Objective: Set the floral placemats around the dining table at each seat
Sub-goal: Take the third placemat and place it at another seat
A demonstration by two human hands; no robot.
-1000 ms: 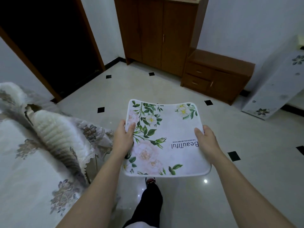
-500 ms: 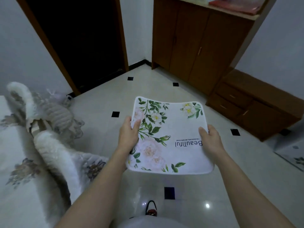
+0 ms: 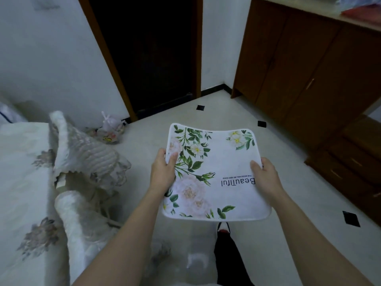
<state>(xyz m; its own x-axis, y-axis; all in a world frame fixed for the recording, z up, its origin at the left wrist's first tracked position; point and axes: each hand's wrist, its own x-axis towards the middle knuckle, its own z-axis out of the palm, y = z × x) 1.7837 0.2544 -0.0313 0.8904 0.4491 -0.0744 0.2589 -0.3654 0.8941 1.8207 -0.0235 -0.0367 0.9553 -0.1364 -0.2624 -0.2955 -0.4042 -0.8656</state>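
A white floral placemat (image 3: 216, 174) with green leaves, pale roses and the word "Beautiful" is held flat in front of me over the floor. My left hand (image 3: 164, 171) grips its left edge, thumb on top. My right hand (image 3: 266, 176) grips its right edge the same way. The dining table (image 3: 18, 193), under a white cloth with grey flower prints, fills the left side of the view. No placemat shows on the part of the table in view.
A chair with a lacy white cover (image 3: 86, 162) stands against the table's edge. A dark open doorway (image 3: 152, 54) lies ahead, a brown wooden cabinet (image 3: 309, 65) with low drawers at right. A small tied bag (image 3: 110, 129) sits by the wall. My leg and shoe (image 3: 223, 234) are below.
My view has turned left, so the doorway and table loom larger and the cabinet slid right. Both hands keep the same hold on the placemat.
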